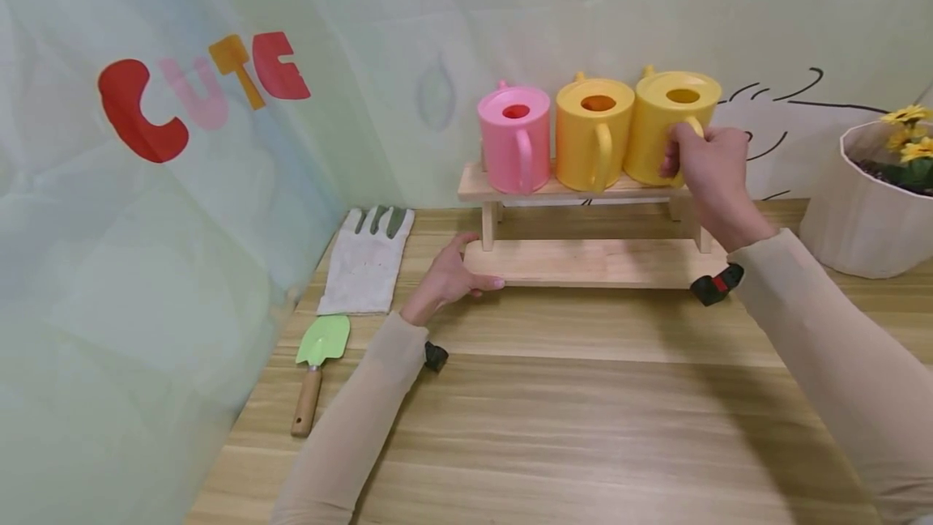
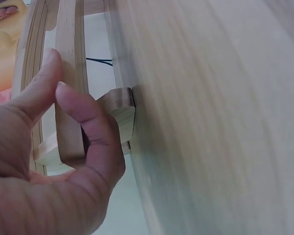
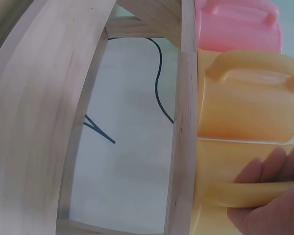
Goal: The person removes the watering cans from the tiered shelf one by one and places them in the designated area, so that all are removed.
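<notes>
Grips the rightmost yellow can [image 1: 651,130] by the handle [image 3: 257,194] with the right hand [image 1: 717,168], at two o'clock in the head view, on the wooden stand [image 1: 594,260]; pinches the stand's eight-o'clock end with the left hand [image 1: 450,274].

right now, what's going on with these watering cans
A person's right hand grips the rightmost yellow watering can by its handle; the left hand holds the left end of the wooden stand's lower board. A pink watering can and an orange-yellow watering can share the upper tier with it. A gardening glove and green hand trowel lie to the left.
</notes>
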Available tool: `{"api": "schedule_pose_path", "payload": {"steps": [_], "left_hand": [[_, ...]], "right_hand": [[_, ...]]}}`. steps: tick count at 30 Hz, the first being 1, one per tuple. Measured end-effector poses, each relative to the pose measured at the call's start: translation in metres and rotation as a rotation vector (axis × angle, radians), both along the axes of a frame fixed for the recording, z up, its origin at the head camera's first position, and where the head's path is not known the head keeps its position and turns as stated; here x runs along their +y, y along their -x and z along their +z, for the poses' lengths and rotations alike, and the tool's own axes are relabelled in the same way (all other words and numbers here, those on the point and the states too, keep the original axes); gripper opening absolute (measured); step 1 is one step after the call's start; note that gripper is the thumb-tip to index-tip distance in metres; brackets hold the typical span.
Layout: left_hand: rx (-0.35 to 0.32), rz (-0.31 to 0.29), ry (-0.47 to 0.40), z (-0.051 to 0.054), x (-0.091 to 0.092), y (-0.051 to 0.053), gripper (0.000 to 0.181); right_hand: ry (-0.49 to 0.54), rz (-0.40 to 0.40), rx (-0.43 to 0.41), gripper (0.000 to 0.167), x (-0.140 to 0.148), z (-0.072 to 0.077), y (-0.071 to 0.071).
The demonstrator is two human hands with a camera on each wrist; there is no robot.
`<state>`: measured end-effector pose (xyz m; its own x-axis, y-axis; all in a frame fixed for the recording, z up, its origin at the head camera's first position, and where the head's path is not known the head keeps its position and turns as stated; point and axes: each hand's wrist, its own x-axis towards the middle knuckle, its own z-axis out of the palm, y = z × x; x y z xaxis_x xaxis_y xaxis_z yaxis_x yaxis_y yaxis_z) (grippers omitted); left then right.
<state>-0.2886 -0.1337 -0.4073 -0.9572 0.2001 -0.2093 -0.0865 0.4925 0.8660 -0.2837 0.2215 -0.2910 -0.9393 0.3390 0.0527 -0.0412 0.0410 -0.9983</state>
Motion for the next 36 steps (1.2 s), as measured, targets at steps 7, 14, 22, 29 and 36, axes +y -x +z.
{"api": "schedule_pose_path", "payload": {"steps": [7, 14, 22, 29, 36], "left_hand": [[-0.012, 0.011, -0.001, 0.001, 0.003, 0.0, 0.107], [-0.024, 0.021, 0.017, 0.002, 0.004, 0.0, 0.108], [-0.03, 0.021, 0.026, 0.003, 0.004, 0.0, 0.108], [-0.035, 0.02, 0.027, 0.005, 0.002, 0.0, 0.108], [-0.036, 0.018, 0.045, 0.006, 0.002, 0.001, 0.108]], "right_hand": [[-0.083, -0.07, -0.029, 0.046, -0.002, -0.002, -0.002], [-0.087, -0.118, -0.005, 0.046, -0.001, -0.005, -0.002], [-0.037, -0.131, 0.044, 0.043, 0.002, -0.008, -0.006], [-0.079, -0.125, 0.051, 0.043, 0.002, -0.006, -0.01], [-0.03, -0.158, 0.057, 0.044, 0.005, -0.005, -0.017]]}}
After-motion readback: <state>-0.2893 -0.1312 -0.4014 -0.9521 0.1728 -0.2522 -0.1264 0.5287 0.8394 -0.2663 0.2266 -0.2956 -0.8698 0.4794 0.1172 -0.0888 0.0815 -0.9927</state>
